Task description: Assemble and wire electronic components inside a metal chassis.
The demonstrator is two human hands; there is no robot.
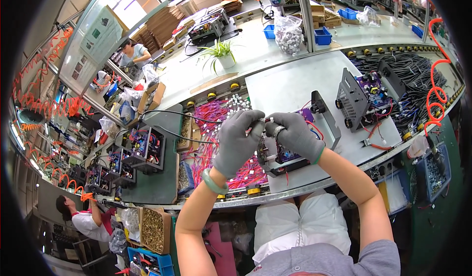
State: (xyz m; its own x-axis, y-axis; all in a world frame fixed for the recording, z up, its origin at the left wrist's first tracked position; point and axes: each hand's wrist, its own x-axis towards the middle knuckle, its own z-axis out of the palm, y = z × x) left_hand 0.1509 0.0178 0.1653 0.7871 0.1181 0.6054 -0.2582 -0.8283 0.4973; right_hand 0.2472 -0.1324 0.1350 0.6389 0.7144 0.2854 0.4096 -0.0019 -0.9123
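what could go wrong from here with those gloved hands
Anything in the left hand or right hand, too small to make out, might drop into the open chassis. Loose pink wires crowd its left side and might snag. Red-handled pliers lie near the front edge of the pale board and could slide off.

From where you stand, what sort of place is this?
Probably an electronics assembly workshop. An open metal chassis with a circuit board inside stands on a pale worktop, heaped pink-and-red wires lie nearby, and coiled orange hoses hang at the sides.
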